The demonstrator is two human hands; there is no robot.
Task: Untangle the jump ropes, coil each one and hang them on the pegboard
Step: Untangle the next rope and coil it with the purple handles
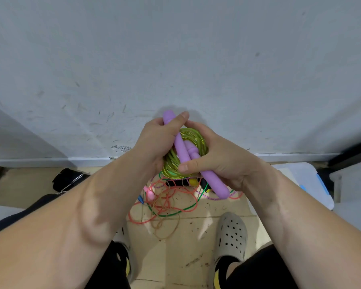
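Above the tangled ropes point(167, 201), both hands point(196, 151) grip a yellow-green coil point(193, 135); purple handles point(180, 146) crossed.

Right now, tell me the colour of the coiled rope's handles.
Purple handles; the cord is yellow-green. Head view.

I saw the purple handles point(180, 147) as smooth, matt plastic, and the coiled yellow-green cord point(196, 136) as glossy, translucent plastic. The wall point(175, 49) looked matt and scuffed, the floor tiles point(188, 249) smooth and faintly shiny, and the grey clog point(232, 234) matt and rubbery.
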